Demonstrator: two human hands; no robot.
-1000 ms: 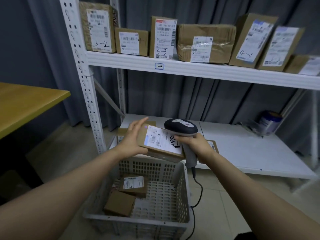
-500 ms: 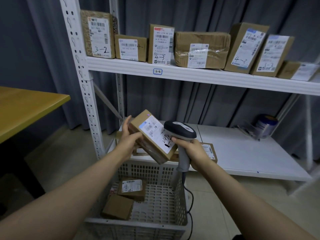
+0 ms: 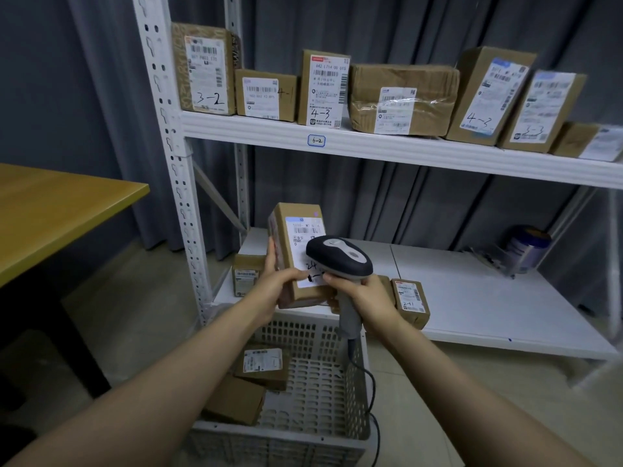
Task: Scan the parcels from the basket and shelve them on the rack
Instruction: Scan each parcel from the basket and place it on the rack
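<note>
My left hand (image 3: 274, 284) grips a small cardboard parcel (image 3: 296, 230) by its lower left edge and holds it nearly upright, white label facing me. My right hand (image 3: 367, 299) grips the handle of a dark and grey barcode scanner (image 3: 340, 256), whose head overlaps the parcel's label. Both are above the far rim of a white plastic basket (image 3: 323, 375) on the floor. Two more parcels lie in the basket, one labelled (image 3: 264, 364) and one plain (image 3: 236, 399). The white rack (image 3: 387, 146) stands behind.
Several labelled parcels (image 3: 401, 99) line the upper shelf. The lower shelf (image 3: 488, 298) carries a parcel (image 3: 246, 273) at the left, another (image 3: 411, 301) near my right hand, and a tape roll (image 3: 527, 244) at the back right. A yellow table (image 3: 50, 210) juts in left. The scanner cable hangs beside the basket.
The parcel has been turned from lying flat to nearly upright and raised a little. The scanner head has come over its label.
</note>
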